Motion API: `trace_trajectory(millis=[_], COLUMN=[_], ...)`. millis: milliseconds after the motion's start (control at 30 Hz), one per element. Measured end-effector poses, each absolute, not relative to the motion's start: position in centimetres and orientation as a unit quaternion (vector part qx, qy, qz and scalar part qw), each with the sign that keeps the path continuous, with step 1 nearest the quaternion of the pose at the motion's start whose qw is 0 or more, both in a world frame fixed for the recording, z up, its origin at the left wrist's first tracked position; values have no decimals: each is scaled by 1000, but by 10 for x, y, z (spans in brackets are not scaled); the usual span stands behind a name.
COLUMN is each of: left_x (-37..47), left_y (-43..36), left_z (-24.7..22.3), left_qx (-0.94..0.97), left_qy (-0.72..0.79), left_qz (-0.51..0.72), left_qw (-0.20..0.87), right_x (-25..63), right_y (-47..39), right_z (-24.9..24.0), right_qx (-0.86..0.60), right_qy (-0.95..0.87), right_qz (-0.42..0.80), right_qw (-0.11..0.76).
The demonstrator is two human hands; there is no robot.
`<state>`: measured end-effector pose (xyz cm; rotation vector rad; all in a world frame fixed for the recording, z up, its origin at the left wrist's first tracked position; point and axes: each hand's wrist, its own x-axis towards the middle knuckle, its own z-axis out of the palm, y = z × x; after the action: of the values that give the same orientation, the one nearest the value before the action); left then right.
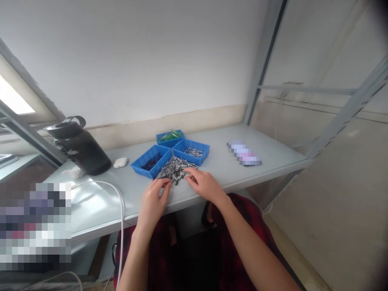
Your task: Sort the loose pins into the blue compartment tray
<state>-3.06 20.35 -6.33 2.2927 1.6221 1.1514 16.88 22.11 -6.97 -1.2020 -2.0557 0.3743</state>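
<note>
Blue plastic formed the three bins grouped before you in the head view, all resting on the pale desk (273, 151). The left bin (141, 171) held dark pieces (151, 162), the right bin (206, 152) held slim silvery pieces (193, 152), and the rear bin (173, 142), set behind those two, held green pieces (171, 135). Just in front of the left and right bins, a loose heap of slim metal pieces (177, 165) lay on the desk, with darker bits along its near edge.

Your left hand (152, 198) was at the heap's near left side and your right hand (206, 184) at its near right side. On both, the fingers were bent, with thumb and forefinger drawn close; whether either pair pinched a piece, you could not tell at that size.

Farther left stood a black bottle (83, 149) with a looped lid, a white case (120, 162) just beside it. A white cable (122, 206) ran over the desk's front edge. Well to the right of the heap lay a phone (242, 152), its screen blurred out. Red-and-black plaid cloth (253, 210) covered your legs below.
</note>
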Motion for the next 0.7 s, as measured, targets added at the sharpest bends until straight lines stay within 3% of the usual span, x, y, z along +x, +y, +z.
trace_trajectory(millis=[267, 700], left_x=[-10, -14], left_y=[226, 216], left_z=[-47, -57], left_qx=[720, 686], left_qy=[434, 462], left_qz=[426, 453], left_qw=[335, 333], right_x=[168, 168], right_y=[224, 221], right_z=[-72, -70], right_qx=[-460, -442], right_qy=[-805, -822], right_qz=[139, 117], right_qw=[349, 339])
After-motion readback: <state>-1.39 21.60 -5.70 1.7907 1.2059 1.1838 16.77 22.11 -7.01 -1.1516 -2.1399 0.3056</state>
